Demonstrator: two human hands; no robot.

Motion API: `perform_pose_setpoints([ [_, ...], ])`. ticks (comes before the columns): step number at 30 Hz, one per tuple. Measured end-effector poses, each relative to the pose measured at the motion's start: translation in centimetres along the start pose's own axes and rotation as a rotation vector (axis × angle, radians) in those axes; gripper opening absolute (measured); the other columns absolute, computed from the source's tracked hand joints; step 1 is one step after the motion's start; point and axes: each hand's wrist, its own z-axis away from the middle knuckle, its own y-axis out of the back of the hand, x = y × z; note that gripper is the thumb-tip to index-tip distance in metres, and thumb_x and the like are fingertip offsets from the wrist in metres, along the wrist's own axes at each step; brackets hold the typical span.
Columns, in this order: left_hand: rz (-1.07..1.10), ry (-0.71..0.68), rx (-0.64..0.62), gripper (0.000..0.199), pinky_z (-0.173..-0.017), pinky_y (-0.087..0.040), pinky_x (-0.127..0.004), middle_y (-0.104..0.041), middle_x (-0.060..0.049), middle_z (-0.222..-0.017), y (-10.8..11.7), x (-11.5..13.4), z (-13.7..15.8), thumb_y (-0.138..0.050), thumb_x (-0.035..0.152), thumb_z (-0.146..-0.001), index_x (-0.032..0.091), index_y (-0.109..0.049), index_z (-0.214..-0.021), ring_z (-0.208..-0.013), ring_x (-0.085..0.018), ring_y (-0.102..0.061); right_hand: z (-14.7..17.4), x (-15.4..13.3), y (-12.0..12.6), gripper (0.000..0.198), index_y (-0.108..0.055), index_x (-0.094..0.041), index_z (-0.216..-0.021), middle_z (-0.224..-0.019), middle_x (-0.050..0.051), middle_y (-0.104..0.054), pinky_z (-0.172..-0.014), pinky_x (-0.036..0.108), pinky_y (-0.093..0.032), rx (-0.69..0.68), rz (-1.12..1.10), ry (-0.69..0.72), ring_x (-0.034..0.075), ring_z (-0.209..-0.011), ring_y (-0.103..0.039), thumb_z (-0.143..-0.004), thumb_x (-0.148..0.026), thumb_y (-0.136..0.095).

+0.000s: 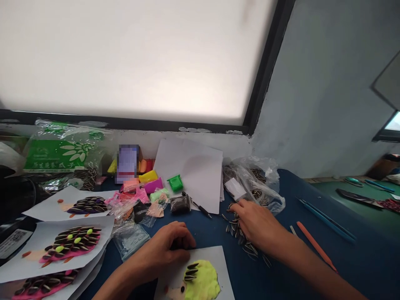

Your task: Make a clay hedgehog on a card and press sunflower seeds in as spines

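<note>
Loose sunflower seeds (249, 248) lie scattered on the blue table, and my right hand (254, 223) is over them with its fingers bent down and closed at a seed by the pile's far end. My left hand (165, 246) rests at the upper left of a white paper card (223, 260). Its fingers are curled in, and whatever they may hold is hidden. Stuck to the card is a lumpy yellow-green clay shape (204, 281) bearing a few striped seeds at its left, with a black dot and a reddish dot beside it.
At left lie finished seed-and-clay hedgehog cards (75, 246). Behind are clay packets (150, 185), a black pen (201, 208), white paper sheets (190, 166), a clear bag of seeds (265, 179) and a green seed packet (56, 154). At right lie an orange tool (315, 246) and blue tools (328, 221).
</note>
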Motion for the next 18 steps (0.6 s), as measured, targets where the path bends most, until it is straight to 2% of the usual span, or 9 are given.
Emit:
perform_pose_setpoints([
  [3,0.006,0.01,-0.004,0.016,-0.068,-0.042,-0.023,-0.055,0.001,-0.087,0.1,0.1,0.0,-0.057,0.017,-0.071,0.019,-0.066,-0.083,-0.076,-0.014,-0.051,0.3,-0.2,0.7,0.031,-0.067,-0.015,-0.098,-0.094,0.013,-0.063,-0.054,0.028,-0.036,-0.146,0.051,-0.02,0.022,-0.071,-0.06,-0.078,0.003,-0.052],
  [6,-0.001,0.04,-0.009,0.015,-0.067,-0.042,-0.023,-0.055,0.0,-0.088,0.1,0.4,0.1,-0.056,0.017,-0.072,0.019,-0.066,-0.083,-0.076,-0.014,-0.052,0.1,-0.9,0.6,0.03,-0.067,-0.014,-0.101,-0.101,0.014,-0.062,-0.059,0.027,-0.039,-0.185,-0.034,-0.066,0.021,-0.078,-0.061,-0.084,0.0,-0.047],
  [12,-0.067,0.032,-0.009,0.021,-0.07,-0.041,-0.023,-0.054,0.001,-0.085,0.1,0.7,0.1,-0.054,0.015,-0.072,0.02,-0.068,-0.087,-0.079,-0.015,-0.052,-0.6,-0.9,-0.2,0.026,-0.068,-0.017,-0.107,-0.106,0.01,-0.063,-0.079,0.028,-0.045,-0.1,-0.245,-0.033,0.021,-0.094,-0.062,-0.089,-0.007,-0.051],
  [18,-0.066,0.021,-0.015,0.018,-0.07,-0.042,-0.023,-0.055,0.0,-0.083,0.0,0.8,0.0,-0.054,0.015,-0.072,0.02,-0.07,-0.08,-0.079,-0.015,-0.053,-0.8,-0.9,-0.3,0.018,-0.072,-0.019,-0.097,-0.101,0.007,-0.064,-0.071,0.028,-0.045,-0.023,-0.22,-0.028,0.019,-0.085,-0.063,-0.091,-0.015,-0.055],
])
